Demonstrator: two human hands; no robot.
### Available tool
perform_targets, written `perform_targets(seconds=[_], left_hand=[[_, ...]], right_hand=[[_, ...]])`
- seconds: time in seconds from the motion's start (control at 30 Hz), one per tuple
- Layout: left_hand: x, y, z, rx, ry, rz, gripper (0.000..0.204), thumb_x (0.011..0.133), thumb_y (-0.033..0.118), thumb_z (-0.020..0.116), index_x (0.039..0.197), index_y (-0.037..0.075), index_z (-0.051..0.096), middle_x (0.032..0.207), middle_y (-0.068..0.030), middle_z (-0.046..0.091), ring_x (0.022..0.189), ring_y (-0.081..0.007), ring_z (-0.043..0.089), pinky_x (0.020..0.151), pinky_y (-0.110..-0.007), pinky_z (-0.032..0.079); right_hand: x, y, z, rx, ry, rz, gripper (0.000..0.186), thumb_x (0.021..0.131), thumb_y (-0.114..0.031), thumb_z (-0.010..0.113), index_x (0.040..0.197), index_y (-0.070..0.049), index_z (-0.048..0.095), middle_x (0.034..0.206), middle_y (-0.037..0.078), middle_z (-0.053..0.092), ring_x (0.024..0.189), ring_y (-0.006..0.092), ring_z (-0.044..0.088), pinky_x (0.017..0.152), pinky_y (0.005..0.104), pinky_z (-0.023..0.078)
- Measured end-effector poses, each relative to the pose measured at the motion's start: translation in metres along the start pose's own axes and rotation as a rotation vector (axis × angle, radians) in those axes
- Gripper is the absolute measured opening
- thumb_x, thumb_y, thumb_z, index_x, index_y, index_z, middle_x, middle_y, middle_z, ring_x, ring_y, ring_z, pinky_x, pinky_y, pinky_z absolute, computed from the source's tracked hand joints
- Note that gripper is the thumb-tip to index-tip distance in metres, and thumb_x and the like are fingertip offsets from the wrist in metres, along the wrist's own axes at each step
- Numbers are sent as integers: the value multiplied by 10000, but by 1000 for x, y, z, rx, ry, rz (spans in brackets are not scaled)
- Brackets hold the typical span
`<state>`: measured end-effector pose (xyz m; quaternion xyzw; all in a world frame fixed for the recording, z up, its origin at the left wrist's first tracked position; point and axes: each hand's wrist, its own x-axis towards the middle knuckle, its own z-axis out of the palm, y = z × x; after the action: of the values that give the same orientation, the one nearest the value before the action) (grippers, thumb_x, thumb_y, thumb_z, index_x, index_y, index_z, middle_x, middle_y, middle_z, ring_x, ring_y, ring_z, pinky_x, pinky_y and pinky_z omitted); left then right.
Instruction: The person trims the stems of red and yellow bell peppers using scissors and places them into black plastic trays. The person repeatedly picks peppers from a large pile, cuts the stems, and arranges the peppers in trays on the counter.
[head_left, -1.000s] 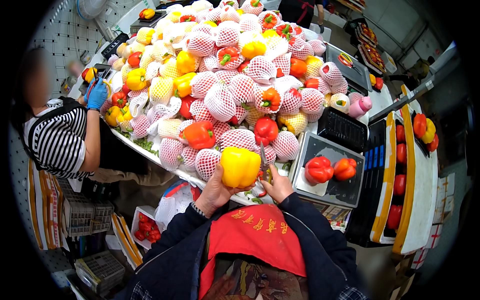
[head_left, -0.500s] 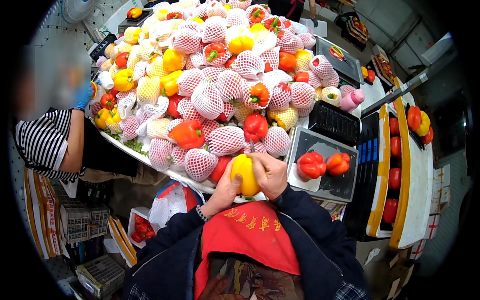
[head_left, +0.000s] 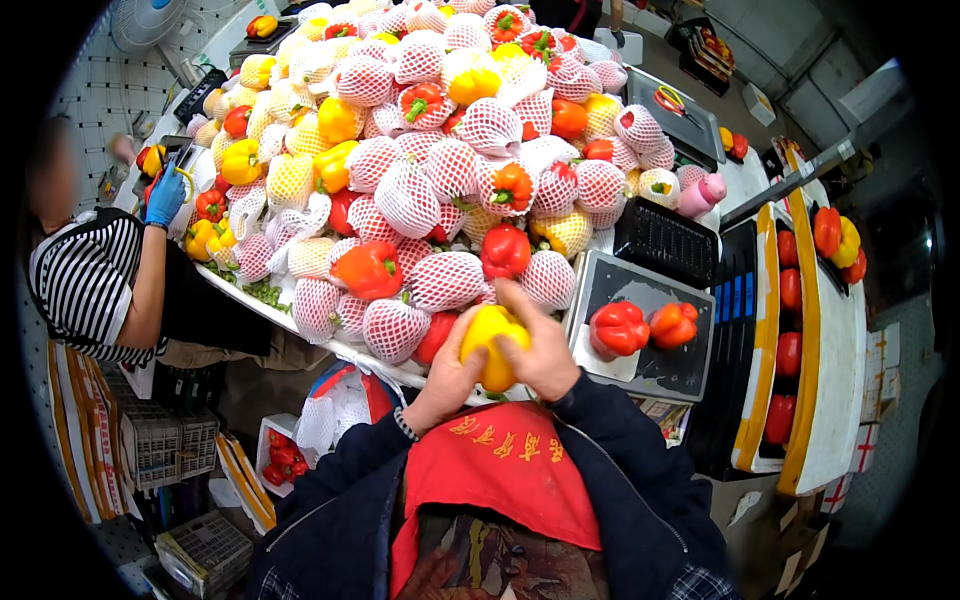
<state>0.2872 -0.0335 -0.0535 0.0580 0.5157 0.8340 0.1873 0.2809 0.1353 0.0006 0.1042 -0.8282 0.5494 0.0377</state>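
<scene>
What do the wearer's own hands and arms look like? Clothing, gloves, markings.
Left hand and right hand: both bare, no gloves. A light beaded-looking bracelet circles the left wrist; none visible on the right. Long dark navy sleeves, left and right, reach about to the wrists. No cables visible on either arm.

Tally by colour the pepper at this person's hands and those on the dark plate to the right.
Yellow pepper, in the left hand with the right hand against it: 1
Red or orange-red peppers, on the dark plate: 2
Total: 3
</scene>
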Motion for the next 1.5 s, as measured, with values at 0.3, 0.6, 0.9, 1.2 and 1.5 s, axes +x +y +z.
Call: perform_targets(seconds=[0.3, 0.6, 0.9, 1.2, 1.5], left_hand=[[0, -15, -17, 378, -197, 116, 790, 946, 421, 668, 1493, -39, 330, 1413, -158, 466, 1311, -236, 461, 1104, -341, 354], [-7, -11, -7, 76, -413, -139, 853, 926, 504, 663, 1513, -9, 315, 1426, -133, 465, 1300, -238, 490, 1084, -343, 383], [5, 3, -14, -168, -312, -7, 1019, 839, 652, 646, 1543, 25, 259, 1538, -111, 371, 1399, -235, 403, 1143, -369, 343], [20, -8, -22, -217, -305, -39, 863, 946, 580, 558, 1555, 60, 238, 1514, -110, 389, 1389, -230, 409, 1136, -367, 349], [19, 3, -44, -22, -322, -186, 729, 1020, 548, 438, 1547, 73, 270, 1488, -101, 415, 1350, -201, 445, 1092, -335, 392]], right_hand=[[14, -14, -18, -191, -258, 40, 371, 983, -241, 512, 1231, 13, 620, 1166, 214, 671, 1064, 364, 652, 933, 393, 507], [23, 38, -11, 314, -413, 292, 372, 1034, -264, 481, 1212, 21, 639, 1001, 102, 711, 953, 185, 671, 873, 313, 520], [-16, 45, -14, 658, -53, 390, 610, 1048, -512, 395, 1345, 7, 515, 1228, 125, 623, 1122, 189, 607, 945, 304, 484], [-28, 31, -10, 509, -153, 83, 1005, 815, -288, 788, 1573, -44, 174, 1475, 141, 403, 1333, 232, 445, 1106, 328, 359], [-34, 32, 15, 826, -28, 279, 1055, 715, -279, 825, 1552, -19, 240, 1464, 132, 424, 1346, 237, 446, 1125, 336, 339]])
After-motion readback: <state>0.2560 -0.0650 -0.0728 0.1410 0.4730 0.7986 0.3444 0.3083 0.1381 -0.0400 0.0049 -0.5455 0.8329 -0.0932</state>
